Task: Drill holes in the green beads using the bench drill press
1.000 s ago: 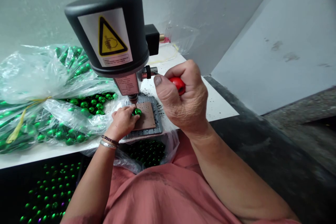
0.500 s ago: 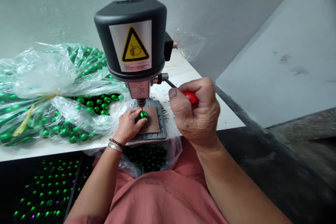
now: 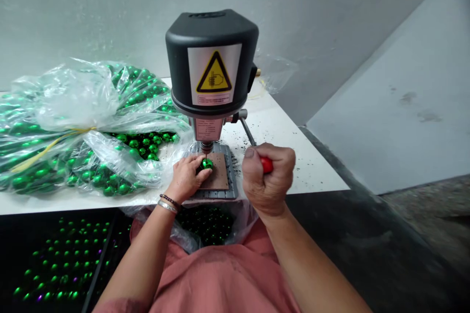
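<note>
At the white bench (image 3: 319, 176), a drill press (image 3: 211, 66) loomed beside a plastic bag of green baubles (image 3: 73, 122)!
Right hand (image 3: 268, 178) clenched shut around the red-handled lever (image 3: 266, 165); left hand (image 3: 185, 178) pinned one shiny bauble (image 3: 207, 164) on the brown pad (image 3: 218, 181), right under the chuck (image 3: 206, 146).

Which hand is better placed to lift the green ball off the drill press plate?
Left, probably: the left hand is on the green ball, while the right hand grips the red lever handle.
</note>
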`<control>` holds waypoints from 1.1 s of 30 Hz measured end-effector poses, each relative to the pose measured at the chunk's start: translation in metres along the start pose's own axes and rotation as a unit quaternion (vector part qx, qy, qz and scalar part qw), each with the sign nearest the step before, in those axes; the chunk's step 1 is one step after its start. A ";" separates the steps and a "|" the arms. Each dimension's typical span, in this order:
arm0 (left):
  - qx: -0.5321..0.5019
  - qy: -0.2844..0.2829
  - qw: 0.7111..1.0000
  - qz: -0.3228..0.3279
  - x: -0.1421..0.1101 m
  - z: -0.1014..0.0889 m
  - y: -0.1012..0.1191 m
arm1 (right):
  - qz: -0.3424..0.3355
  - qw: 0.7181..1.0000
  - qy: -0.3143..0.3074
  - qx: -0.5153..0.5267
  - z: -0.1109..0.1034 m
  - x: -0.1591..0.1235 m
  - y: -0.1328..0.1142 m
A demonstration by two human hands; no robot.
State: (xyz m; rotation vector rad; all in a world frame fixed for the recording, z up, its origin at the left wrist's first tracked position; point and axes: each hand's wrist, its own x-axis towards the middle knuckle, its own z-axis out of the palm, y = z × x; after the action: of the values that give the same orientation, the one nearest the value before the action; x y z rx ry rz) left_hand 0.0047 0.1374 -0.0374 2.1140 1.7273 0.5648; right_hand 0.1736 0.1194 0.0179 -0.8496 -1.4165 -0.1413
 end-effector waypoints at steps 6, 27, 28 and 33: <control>-0.033 0.031 0.999 -0.019 0.000 0.002 0.003 | 0.080 0.996 0.013 -0.034 0.003 0.059 -0.024; 0.199 0.043 0.951 -0.231 0.035 -0.062 -0.077 | 0.141 0.990 -0.016 -0.016 0.003 0.082 -0.028; 0.201 0.025 0.949 -0.240 0.038 -0.059 -0.080 | 0.139 0.990 -0.015 -0.013 0.003 0.082 -0.028; 0.174 0.028 0.963 -0.203 0.038 -0.045 -0.083 | 0.146 0.989 -0.011 -0.004 0.003 0.081 -0.027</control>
State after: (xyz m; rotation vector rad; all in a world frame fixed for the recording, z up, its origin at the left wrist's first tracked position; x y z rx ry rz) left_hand -0.0816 0.1914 -0.0372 1.8747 2.3527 0.2152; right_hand 0.1717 0.1334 0.1020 -1.0573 -1.2963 0.0860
